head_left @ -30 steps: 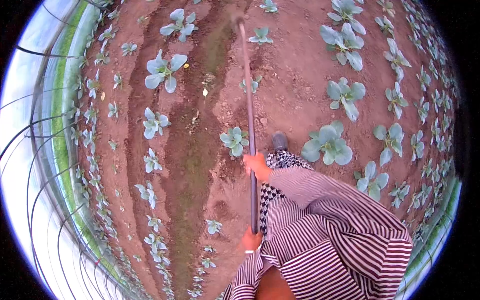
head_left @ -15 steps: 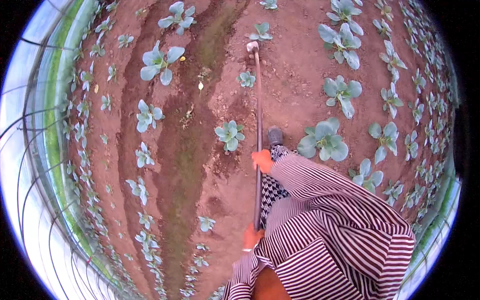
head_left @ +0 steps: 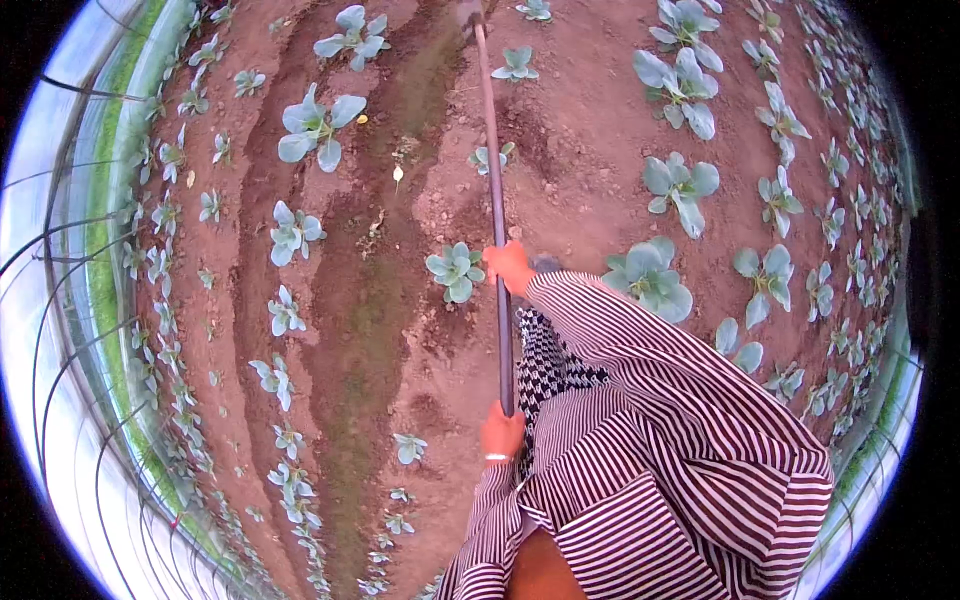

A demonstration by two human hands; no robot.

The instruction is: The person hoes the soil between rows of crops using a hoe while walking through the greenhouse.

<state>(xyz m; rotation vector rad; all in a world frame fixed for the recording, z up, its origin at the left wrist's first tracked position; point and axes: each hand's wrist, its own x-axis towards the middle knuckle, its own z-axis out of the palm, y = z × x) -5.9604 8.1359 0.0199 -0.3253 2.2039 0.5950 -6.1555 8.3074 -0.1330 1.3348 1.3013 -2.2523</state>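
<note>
In the head view, the bare right hand point(head_left: 510, 267) and, nearer the body, the bare left hand point(head_left: 502, 434) are closed around a long, smooth brown pole point(head_left: 496, 180); its blurred far end point(head_left: 470, 14), perhaps a metal blade, is at reddish-brown soil point(head_left: 590, 180) near blue-green leafy plants point(head_left: 515, 64).

Field worker shifts a long-handled tool: the right hand point(head_left: 508, 267) has moved up level with the leafy plant point(head_left: 455, 272), the left hand point(head_left: 502, 435) closer to it, the tool head point(head_left: 470, 13) farther beyond it than moments ago, the handle point(head_left: 494, 130) again crossing a seedling point(head_left: 481, 159).
</note>
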